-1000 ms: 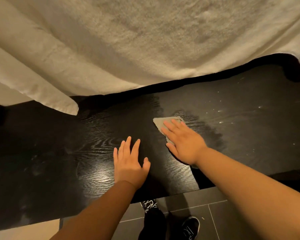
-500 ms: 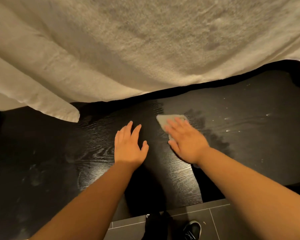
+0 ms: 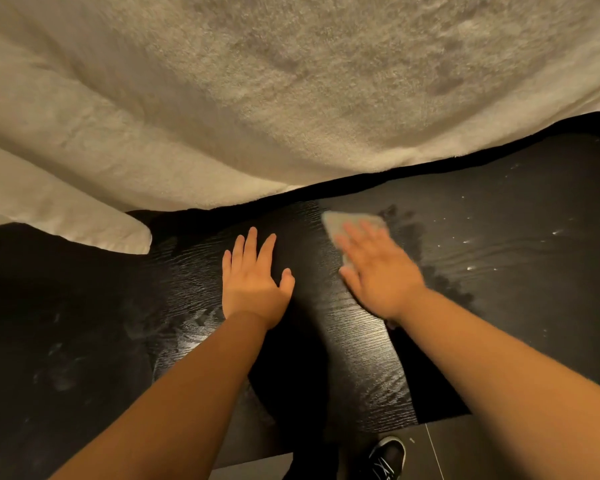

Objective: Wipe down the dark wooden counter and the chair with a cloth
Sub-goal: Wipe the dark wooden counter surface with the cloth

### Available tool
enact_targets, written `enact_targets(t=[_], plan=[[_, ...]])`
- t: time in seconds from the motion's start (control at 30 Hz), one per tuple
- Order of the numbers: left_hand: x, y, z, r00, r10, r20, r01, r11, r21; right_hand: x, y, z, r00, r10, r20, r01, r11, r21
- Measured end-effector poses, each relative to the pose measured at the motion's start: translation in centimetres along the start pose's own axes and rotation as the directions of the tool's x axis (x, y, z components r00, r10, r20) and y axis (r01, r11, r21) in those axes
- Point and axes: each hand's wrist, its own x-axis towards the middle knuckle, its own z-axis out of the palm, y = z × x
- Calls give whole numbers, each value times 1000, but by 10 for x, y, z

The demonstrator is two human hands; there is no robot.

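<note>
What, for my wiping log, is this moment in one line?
step: counter wipe | right hand: flat on cloth, blurred | left hand: flat on counter | towel: along far edge | chair: not seen

We read the table [image 3: 499,323] as near-black, with fine wavy wood grain catching pale glare. White specks [image 3: 470,268] dot its right side, and a darker matte smear [image 3: 442,280] sits by the cloth [image 3: 340,221]. Cloth: pale grey-green, plain. Draped fabric [image 3: 291,98] above: cream, nubby terry. Floor [image 3: 471,452]: dark grey tiles, thin light grout lines. Shoe [image 3: 390,452]: black, white laces.
</note>
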Motion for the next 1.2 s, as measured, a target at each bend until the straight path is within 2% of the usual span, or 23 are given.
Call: enact_targets(t=[0.07, 0.13, 0.17, 0.2, 0.27, 0.3, 0.37, 0.43, 0.5, 0.6, 0.67, 0.77, 0.87, 0.93, 1.0, 1.1, 1.13, 1.2], plan=[[0, 0, 0, 1000, 1, 1, -1, 1000, 0, 13, 26, -8, 969, 246, -33, -246, 969, 30], [1, 0, 0, 1000, 3, 7, -3, 1000, 9, 22, 25, -12, 920, 388, -62, -385, 921, 52], [1, -1, 1, 1000, 3, 7, -4, 1000, 14, 24, 13, -12, 918, 391, -66, -388, 920, 55], [1, -1, 1, 1000, 3, 4, -3, 1000, 18, 23, -3, -10, 941, 332, -57, -330, 943, 47], [1, -2, 2, 1000, 4, 1, -4, 1000, 22, 14, -32, -1, 995, 93, -20, -93, 996, -1], [1, -2, 3, 1000, 2, 3, -2, 1000, 22, 8, -39, 4, 1000, -17, 10, 17, 1000, -12], [1, -2, 3, 1000, -1, -1, 1, 1000, 22, 6, -28, 1, 990, -134, 53, 134, 991, 10], [1, -1, 2, 1000, -2, -1, 2, 1000, 15, 14, 1, -4, 995, -91, 31, 91, 996, 3], [2, 0, 2, 1000, -4, 1, 4, 1000, 5, 22, 32, -12, 993, 118, 0, -118, 993, 6], [3, 0, 1, 1000, -9, 3, 9, 1000, 4, 31, 37, -17, 933, 355, -54, -355, 935, 19], [3, 0, 1, 1000, -10, 10, 10, 1000, 9, 32, 5, -13, 950, 304, -69, -302, 953, 28], [4, 0, 0, 1000, -6, 24, 5, 1000, 31, 25, -40, 0, 1000, -17, -8, 17, 999, 34], [5, -2, 2, 1000, 8, 15, -9, 999, 36, 29, -27, -3, 985, -169, 37, 167, 984, 61], [5, -3, 2, 1000, 15, 3, -15, 999, 30, 41, 0, -10, 994, -106, 13, 106, 994, 15], [4, -2, 1, 1000, 25, -16, -25, 999, 31, 55, 31, -19, 996, 89, -17, -89, 996, -8], [5, -1, -1, 1000, 23, -19, -22, 1000, 21, 66, 37, -25, 938, 347, -12, -347, 938, -3], [5, -1, -3, 1000, 19, -10, -19, 1000, 16, 66, 24, -24, 931, 364, -22, -364, 931, 0], [6, -1, -3, 1000, 15, 3, -15, 1000, 14, 61, -11, -17, 969, 246, -27, -246, 969, 3]])
